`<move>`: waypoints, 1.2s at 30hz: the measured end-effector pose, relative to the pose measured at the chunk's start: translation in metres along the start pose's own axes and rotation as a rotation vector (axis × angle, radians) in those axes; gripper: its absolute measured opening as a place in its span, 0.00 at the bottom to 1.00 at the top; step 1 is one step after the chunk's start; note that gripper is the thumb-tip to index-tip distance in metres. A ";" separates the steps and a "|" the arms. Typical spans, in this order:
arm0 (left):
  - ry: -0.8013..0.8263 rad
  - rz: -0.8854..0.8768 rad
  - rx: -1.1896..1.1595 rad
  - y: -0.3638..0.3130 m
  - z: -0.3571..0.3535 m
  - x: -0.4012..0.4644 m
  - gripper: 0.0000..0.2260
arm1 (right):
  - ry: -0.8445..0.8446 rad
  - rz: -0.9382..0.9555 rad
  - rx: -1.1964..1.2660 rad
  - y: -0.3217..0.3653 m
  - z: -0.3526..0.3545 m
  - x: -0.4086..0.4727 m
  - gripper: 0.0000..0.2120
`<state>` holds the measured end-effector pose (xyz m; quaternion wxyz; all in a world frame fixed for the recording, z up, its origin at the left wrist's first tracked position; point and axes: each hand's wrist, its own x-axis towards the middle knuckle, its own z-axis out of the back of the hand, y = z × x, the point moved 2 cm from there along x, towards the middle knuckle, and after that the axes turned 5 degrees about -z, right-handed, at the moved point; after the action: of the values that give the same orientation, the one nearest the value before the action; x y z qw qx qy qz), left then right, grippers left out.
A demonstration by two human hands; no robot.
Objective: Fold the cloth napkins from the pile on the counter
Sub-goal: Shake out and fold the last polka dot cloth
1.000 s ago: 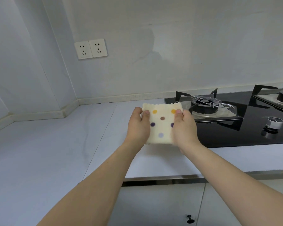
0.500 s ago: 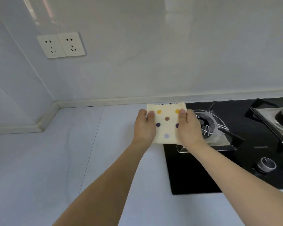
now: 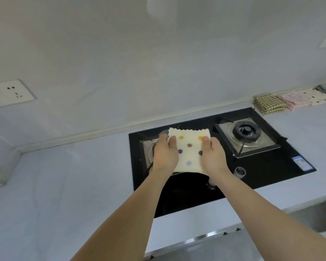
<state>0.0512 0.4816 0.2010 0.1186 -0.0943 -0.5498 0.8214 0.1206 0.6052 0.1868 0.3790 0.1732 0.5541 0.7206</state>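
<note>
Left hand [image 3: 165, 154]: grasps the left edge of the napkin [image 3: 189, 150], thumb lying on the front face, fingers curled behind.
Right hand [image 3: 213, 155]: grasps the right edge of the same napkin, thumb on the front, fingers behind.
Napkin: cream, folded to a small square, wavy top edge, dots in yellow, brown and purple; held up in the air over the left burner of the black stove [image 3: 262, 166].
Desk [image 3: 64, 185]: pale, carries the stove.
Folded cloths [image 3: 290, 99]: a row against the wall, right of the stove, well apart from the hands.
</note>
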 end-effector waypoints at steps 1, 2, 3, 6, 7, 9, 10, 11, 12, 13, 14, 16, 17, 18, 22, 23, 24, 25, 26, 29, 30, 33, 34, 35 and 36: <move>-0.002 -0.007 0.004 -0.010 -0.019 0.001 0.09 | -0.002 0.009 -0.015 -0.001 0.018 0.013 0.18; -0.004 -0.010 0.011 -0.019 -0.037 0.001 0.08 | -0.003 0.014 -0.030 -0.002 0.035 0.024 0.18; -0.009 -0.006 0.010 -0.026 -0.054 0.001 0.08 | 0.005 0.013 -0.043 -0.003 0.051 0.036 0.17; -0.020 0.015 0.010 -0.043 -0.094 0.001 0.07 | 0.049 -0.004 -0.081 -0.007 0.086 0.066 0.17; -0.026 0.019 0.015 -0.046 -0.104 0.002 0.08 | 0.060 -0.013 -0.093 -0.010 0.093 0.074 0.17; -0.034 0.024 0.014 -0.049 -0.123 0.007 0.08 | 0.084 -0.028 -0.100 -0.016 0.105 0.089 0.17; -0.032 0.034 0.018 -0.050 -0.133 0.013 0.09 | 0.087 -0.038 -0.098 -0.019 0.110 0.097 0.17; -0.021 0.045 0.029 -0.051 -0.145 0.019 0.08 | 0.081 -0.055 -0.092 -0.021 0.117 0.105 0.17; -0.005 0.050 0.042 -0.054 -0.158 0.026 0.08 | 0.069 -0.072 -0.079 -0.023 0.126 0.115 0.16; 0.018 0.047 0.048 -0.057 -0.173 0.033 0.06 | 0.056 -0.087 -0.063 -0.025 0.136 0.125 0.16; 0.041 0.040 0.044 -0.062 -0.189 0.039 0.05 | 0.044 -0.101 -0.052 -0.027 0.148 0.135 0.15; 0.074 0.038 0.016 -0.074 -0.225 0.048 0.04 | 0.022 -0.118 -0.044 -0.030 0.177 0.158 0.16; 0.086 0.046 0.005 -0.080 -0.245 0.052 0.06 | 0.009 -0.120 -0.039 -0.032 0.193 0.170 0.16; 0.097 0.058 -0.003 -0.088 -0.265 0.056 0.07 | -0.008 -0.119 -0.032 -0.034 0.210 0.184 0.17; 0.111 0.064 -0.021 -0.117 -0.345 0.074 0.10 | -0.036 -0.119 -0.003 -0.048 0.273 0.239 0.15; 0.101 0.057 -0.002 -0.122 -0.360 0.078 0.10 | -0.033 -0.121 0.001 -0.053 0.286 0.249 0.14; 0.086 0.052 0.014 -0.131 -0.383 0.080 0.08 | -0.025 -0.124 0.003 -0.059 0.306 0.264 0.15; 0.077 0.049 0.020 -0.137 -0.401 0.082 0.06 | -0.018 -0.126 0.005 -0.063 0.321 0.276 0.15; 0.072 0.051 0.005 -0.145 -0.421 0.081 0.06 | -0.012 -0.138 -0.002 -0.068 0.340 0.288 0.15; 0.065 0.086 -0.085 -0.170 -0.474 0.080 0.07 | 0.024 -0.173 -0.019 -0.075 0.390 0.324 0.16; 0.057 0.078 -0.103 -0.179 -0.486 0.083 0.08 | 0.036 -0.176 -0.017 -0.075 0.403 0.335 0.17; 0.066 0.072 -0.164 -0.198 -0.512 0.102 0.09 | 0.061 -0.168 -0.009 -0.071 0.430 0.366 0.17; 0.085 0.097 -0.171 -0.200 -0.521 0.111 0.09 | 0.060 -0.177 0.000 -0.071 0.437 0.375 0.17; 0.105 0.129 -0.182 -0.201 -0.530 0.119 0.08 | 0.051 -0.194 0.010 -0.072 0.444 0.385 0.16; 0.125 0.160 -0.190 -0.203 -0.540 0.128 0.08 | 0.043 -0.206 0.020 -0.073 0.450 0.395 0.17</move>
<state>0.1012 1.0696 0.1816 0.0774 -0.1995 -0.6074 0.7650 0.1900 1.2045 0.1982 0.4373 0.1037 0.5843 0.6757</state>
